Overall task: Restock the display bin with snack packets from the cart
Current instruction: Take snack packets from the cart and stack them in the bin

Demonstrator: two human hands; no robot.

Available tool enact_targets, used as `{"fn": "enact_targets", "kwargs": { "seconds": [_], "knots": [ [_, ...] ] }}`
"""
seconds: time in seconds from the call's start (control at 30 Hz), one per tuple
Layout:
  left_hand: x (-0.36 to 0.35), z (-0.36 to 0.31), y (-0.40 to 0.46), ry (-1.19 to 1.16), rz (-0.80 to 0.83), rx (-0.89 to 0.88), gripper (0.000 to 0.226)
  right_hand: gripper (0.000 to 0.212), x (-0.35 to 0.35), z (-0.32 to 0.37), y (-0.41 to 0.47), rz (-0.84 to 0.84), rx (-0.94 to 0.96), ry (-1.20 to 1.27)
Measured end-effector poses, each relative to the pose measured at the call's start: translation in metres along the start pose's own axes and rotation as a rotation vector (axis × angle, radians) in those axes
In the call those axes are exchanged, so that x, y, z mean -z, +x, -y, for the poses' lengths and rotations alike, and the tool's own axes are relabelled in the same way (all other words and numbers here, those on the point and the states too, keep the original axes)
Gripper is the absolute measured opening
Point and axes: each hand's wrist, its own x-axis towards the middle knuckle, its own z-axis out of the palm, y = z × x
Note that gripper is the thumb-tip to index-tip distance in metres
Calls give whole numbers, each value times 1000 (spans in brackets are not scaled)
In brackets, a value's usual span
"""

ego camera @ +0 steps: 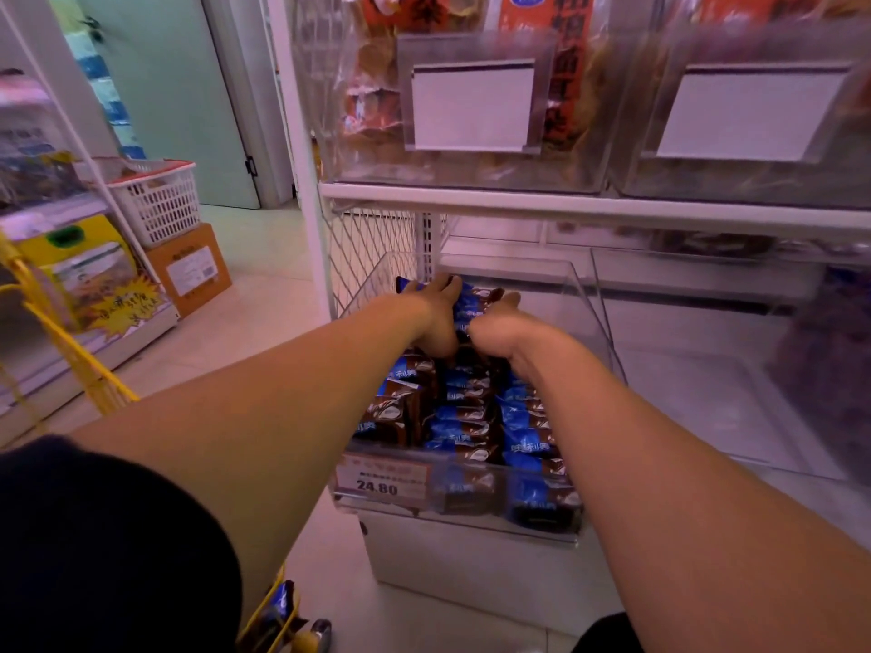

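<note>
A clear acrylic display bin [595,307] on the lowest shelf holds rows of blue-and-brown snack packets [466,407]. Both my arms reach deep into it. My left hand [436,306] and my right hand [495,325] together hold a bunch of the same packets [471,301] between them at the back of the bin, above the stacked rows. A price label reading 24.80 [379,483] is on the bin's front. A yellow cart [278,619] with more packets shows at the bottom edge.
Clear bins [471,176] with blank tags fill the shelf above. An empty clear bin [707,369] stands to the right. On the left are a yellow wire rack [70,341], a white basket [158,200] on a cardboard box [191,271], and tiled floor.
</note>
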Motion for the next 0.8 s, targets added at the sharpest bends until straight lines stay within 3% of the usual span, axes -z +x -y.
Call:
{"fn": "enact_targets", "kwargs": {
  "seconds": [0.17, 0.3, 0.33, 0.43, 0.5, 0.67, 0.73, 0.8],
  "knots": [
    [2, 7, 4, 48, 47, -59, 118, 85, -5, -2, 6, 47, -2, 187],
    [-1, 9, 8, 99, 43, -47, 120, 40, -3, -2, 6, 129, 8, 476],
    [-2, 7, 9, 102, 36, -35, 119, 42, -4, -2, 5, 133, 4, 564],
    [-3, 1, 6, 83, 21, 2, 118, 80, -8, -3, 11, 117, -72, 735],
    [1, 0, 1, 46, 28, -1, 120, 87, -10, -2, 13, 93, -102, 781],
    [23, 8, -39, -187, -24, -76, 117, 77, -1, -2, 5, -150, -122, 628],
    [33, 20, -73, -240, -142, -124, 95, 64, 4, 4, -14, -216, -76, 564],
    [39, 42, -118, -235, -338, -193, 61, 53, 2, 9, -41, -306, 84, 288]
  ]
}}
